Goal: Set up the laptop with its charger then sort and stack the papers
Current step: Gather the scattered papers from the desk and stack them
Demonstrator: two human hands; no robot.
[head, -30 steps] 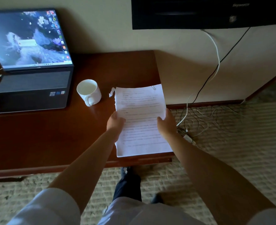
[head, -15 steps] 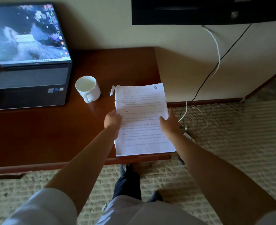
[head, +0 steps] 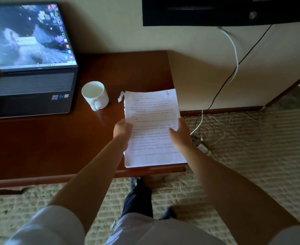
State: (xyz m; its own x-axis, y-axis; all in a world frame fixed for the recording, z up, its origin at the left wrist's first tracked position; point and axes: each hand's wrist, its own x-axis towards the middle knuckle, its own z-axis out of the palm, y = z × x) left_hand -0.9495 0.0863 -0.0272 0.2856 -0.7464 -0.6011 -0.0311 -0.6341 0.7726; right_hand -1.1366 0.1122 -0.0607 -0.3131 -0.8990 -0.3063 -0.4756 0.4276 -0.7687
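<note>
Papers [head: 152, 128] at desk's [head: 57, 138] near right corner, overhanging right edge; left hand [head: 122, 129] and right hand [head: 180, 132] pinch side edges, thumbs on top. Risk: stack sliding off edge if released.

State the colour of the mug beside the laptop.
White; the mug shows clearly in the head view.

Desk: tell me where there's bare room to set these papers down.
Bare wood on the desk runs along the near edge, bordered by the laptop behind and the paper stack to the right. Another patch lies behind the mug, up to the wall. It is crowded between mug and stack, where the left hand grips.
</note>
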